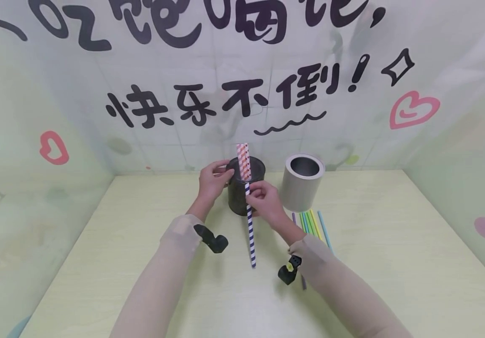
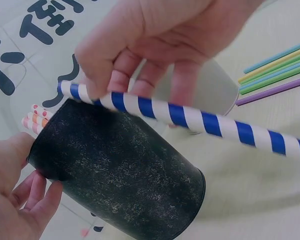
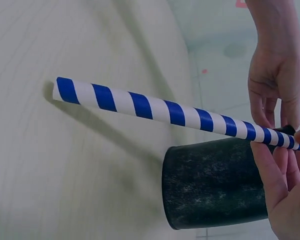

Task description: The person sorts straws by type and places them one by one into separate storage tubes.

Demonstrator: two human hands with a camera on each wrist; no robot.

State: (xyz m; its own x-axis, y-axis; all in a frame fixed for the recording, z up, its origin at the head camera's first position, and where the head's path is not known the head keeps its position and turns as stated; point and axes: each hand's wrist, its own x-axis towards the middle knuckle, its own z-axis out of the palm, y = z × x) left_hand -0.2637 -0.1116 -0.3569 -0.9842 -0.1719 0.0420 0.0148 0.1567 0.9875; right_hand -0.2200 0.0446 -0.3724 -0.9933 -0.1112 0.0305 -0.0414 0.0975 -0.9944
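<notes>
A black cylindrical holder [image 1: 236, 199] stands upright near the back wall. My left hand [image 1: 215, 182] grips its rim from the left; in the left wrist view, the thumb and fingers [image 2: 37, 200] lie around that edge. Several paper straws with pink, orange and red patterns [image 1: 243, 162] poke out of its top. Between thumb and fingers, my right hand [image 1: 269, 203] pinches a blue-and-white striped paper straw [image 1: 251, 237] near its upper end. That straw slants in front of the holder, its lower end toward me, as the right wrist view also shows.
Right of the holder stands a light grey cylindrical cup [image 1: 299, 190] with a dark inside. Several thin straws in green, yellow, blue and purple [image 1: 310, 223] lie on the pale table [image 1: 132, 272], partly hidden by my right forearm. A printed backdrop [image 1: 200, 155] rises behind.
</notes>
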